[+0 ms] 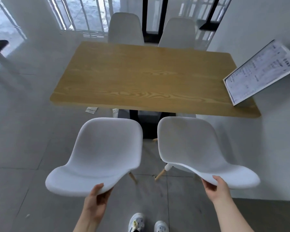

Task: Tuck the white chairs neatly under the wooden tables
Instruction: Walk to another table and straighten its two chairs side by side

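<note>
Two white shell chairs stand side by side before the near edge of the wooden table [149, 77], their seats outside the tabletop. My left hand [96, 200] grips the top of the backrest of the left chair [104, 151]. The backrest top of the right chair [196, 148] is held by my right hand [216, 188]. Both chairs face the table, and their wooden legs show beneath the seats. On the far side, two more white chairs [125, 29] [178, 33] sit close against the table.
A framed printed sheet [261, 71] hangs on the white wall to the right, over the table's corner. The table's black pedestal [146, 124] stands between the near chairs. Paper scraps [91, 110] lie on the grey tile floor. My shoes [147, 222] are at the bottom.
</note>
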Demonstrator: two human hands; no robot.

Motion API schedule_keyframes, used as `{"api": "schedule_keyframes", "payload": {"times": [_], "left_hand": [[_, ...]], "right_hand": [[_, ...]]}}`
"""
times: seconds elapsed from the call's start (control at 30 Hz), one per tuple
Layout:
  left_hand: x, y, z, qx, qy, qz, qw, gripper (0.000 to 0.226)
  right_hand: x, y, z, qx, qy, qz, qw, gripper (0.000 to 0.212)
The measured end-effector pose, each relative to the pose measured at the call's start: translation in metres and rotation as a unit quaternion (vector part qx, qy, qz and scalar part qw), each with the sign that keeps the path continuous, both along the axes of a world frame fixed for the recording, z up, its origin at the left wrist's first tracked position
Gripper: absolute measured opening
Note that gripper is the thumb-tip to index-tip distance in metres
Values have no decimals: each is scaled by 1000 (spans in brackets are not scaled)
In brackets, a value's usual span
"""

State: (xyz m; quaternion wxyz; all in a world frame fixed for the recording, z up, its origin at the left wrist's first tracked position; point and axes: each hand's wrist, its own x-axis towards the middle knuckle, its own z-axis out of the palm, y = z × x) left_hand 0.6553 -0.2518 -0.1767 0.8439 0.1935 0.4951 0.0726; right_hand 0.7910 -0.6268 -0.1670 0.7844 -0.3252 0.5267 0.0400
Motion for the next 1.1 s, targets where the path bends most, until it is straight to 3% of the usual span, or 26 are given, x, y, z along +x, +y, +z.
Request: {"api": "schedule_keyframes", "payload": {"times": [0.2, 0.57, 0.73, 0.83, 0.9, 1.0, 1.1], "left_hand": [[20, -38, 1, -9, -12, 2, 1000, 21], [34, -18, -8, 20, -20, -3, 1000, 20], [35, -38, -13, 3, -26, 9, 1000, 47], [40, -38, -10, 13, -11, 13, 1000, 50], [42, -37, -6, 14, 1, 12, 1000, 46], [41, -39, -1, 7, 17, 8, 1000, 20], [44, -37, 1, 18, 29, 9, 999, 12]], "right_hand": [[-14, 7, -9, 13, 2, 5, 1000, 13], [-13, 18, -14, 46, -45, 6, 998, 16], [-20, 22, -10, 51, -42, 1, 998, 33], [-22, 19, -9, 48, -36, 4, 998, 38], [-26, 16, -11, 44, -35, 7, 998, 45], [-36, 14, -15, 51, -40, 1, 998, 52], [-50, 14, -19, 62, -27, -9, 998, 52]]}}
